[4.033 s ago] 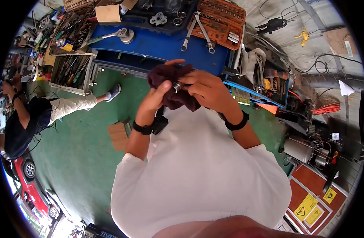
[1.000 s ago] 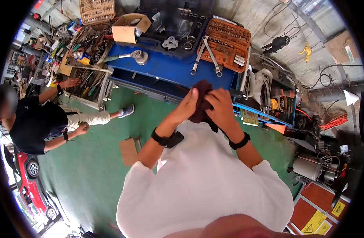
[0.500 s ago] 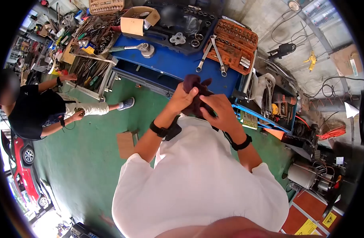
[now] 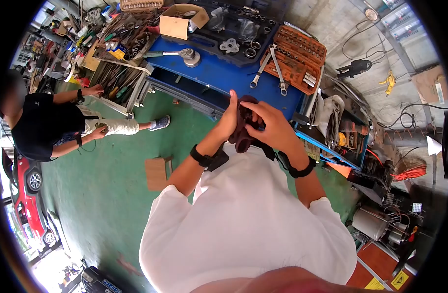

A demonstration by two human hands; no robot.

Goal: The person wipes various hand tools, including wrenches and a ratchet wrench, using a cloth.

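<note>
A dark maroon cloth (image 4: 242,141) is bunched between my two hands, just in front of my white shirt. My left hand (image 4: 229,118) wraps its left side, thumb pointing up. From the right, my right hand (image 4: 273,126) presses curled fingers into the folds. Whether anything lies inside the cloth I cannot make out. Beyond my hands, two long wrenches (image 4: 280,73) rest across an orange socket case (image 4: 317,53) on the blue bench top (image 4: 229,80). A large ratchet-like tool (image 4: 188,54) with a round head lies farther left on it.
An open black tool case (image 4: 204,41) and a cardboard box (image 4: 173,27) stand at the back. A co-worker in a black top (image 4: 48,122) is left, beside a tray of long tools (image 4: 117,85). A small carton (image 4: 157,174) sits on the green floor (image 4: 101,210).
My left fingers have straightened along the cloth, and my right fingers now reach into its folds. The cloth hangs lower. My view has shifted slightly, and the co-worker's hands moved a little.
</note>
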